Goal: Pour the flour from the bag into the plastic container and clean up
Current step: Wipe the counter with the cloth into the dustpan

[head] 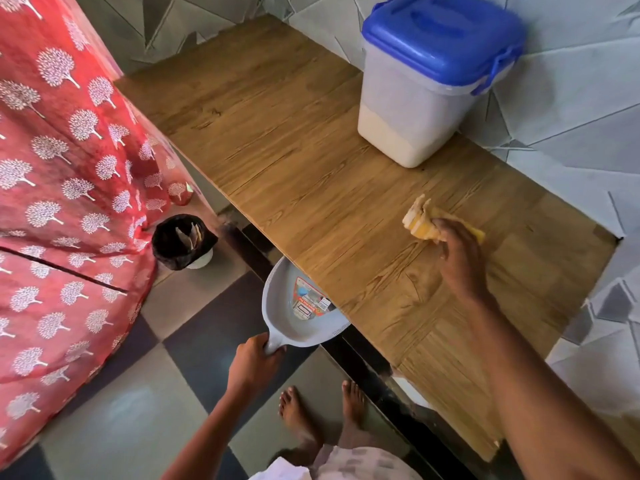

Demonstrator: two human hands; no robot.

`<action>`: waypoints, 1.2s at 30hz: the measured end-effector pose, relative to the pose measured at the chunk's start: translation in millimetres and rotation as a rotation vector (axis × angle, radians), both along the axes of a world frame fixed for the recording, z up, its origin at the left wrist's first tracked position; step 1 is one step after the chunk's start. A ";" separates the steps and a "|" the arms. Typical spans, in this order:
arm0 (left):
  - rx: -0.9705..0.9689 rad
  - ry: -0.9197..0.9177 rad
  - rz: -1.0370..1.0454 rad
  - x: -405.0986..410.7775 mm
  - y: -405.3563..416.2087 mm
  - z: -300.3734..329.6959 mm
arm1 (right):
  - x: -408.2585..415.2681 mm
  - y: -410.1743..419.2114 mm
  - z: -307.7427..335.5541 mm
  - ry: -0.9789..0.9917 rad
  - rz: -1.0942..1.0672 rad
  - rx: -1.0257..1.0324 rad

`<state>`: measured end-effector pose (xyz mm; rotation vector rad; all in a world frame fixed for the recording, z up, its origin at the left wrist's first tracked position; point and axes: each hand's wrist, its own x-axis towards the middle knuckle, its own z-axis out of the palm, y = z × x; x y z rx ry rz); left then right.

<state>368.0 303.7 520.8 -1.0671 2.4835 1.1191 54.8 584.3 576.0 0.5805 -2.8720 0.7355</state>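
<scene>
- Our right hand (457, 251) grips a yellow cloth (420, 220), pressed to the counter (277, 133).
- Our left hand (254, 362) is wrapped round the dustpan (298, 306) handle, its lip tucked under the counter edge, left of the cloth.
- The container (415, 109) sits beyond the right hand, blue lid (440, 39) on, flour low inside.
- The cloth is soft and bunches; we'd hold it balled in the palm.
- The pan looks light and stiff; the handle is the place to hold it.
- The bin (181, 242) waits on the floor beyond the left hand.
</scene>
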 end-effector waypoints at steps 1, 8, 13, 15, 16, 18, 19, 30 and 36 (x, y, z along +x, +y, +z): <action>-0.002 0.007 -0.001 -1.0 2.7 1.1 | -10.2 8.2 -6.7 -0.093 0.017 0.085; -0.026 -0.012 0.053 -3.1 15.6 4.6 | -19.6 -22.4 -39.9 -0.376 -0.198 0.339; -0.038 -0.052 0.069 1.4 19.5 2.6 | 4.4 -42.8 -56.3 -0.113 -0.237 0.287; -0.034 -0.046 0.085 1.6 20.8 3.5 | 12.3 -43.8 -59.1 -0.064 -0.186 0.198; -0.036 -0.037 0.092 0.8 21.0 3.8 | 15.1 -44.3 -57.1 -0.065 -0.171 0.132; -0.036 -0.031 0.089 -0.7 21.4 4.1 | 24.6 -47.8 -49.5 -0.073 -0.145 0.050; -0.032 -0.029 0.082 -1.8 21.5 4.7 | 33.8 -51.3 -45.5 -0.059 -0.109 0.041; -0.043 -0.021 0.071 -9.1 35.1 4.6 | 151.5 -120.4 -28.3 -0.456 0.044 -0.773; -0.066 -0.018 0.042 -9.9 40.7 6.0 | 66.5 -59.0 4.9 -0.308 -0.133 -0.914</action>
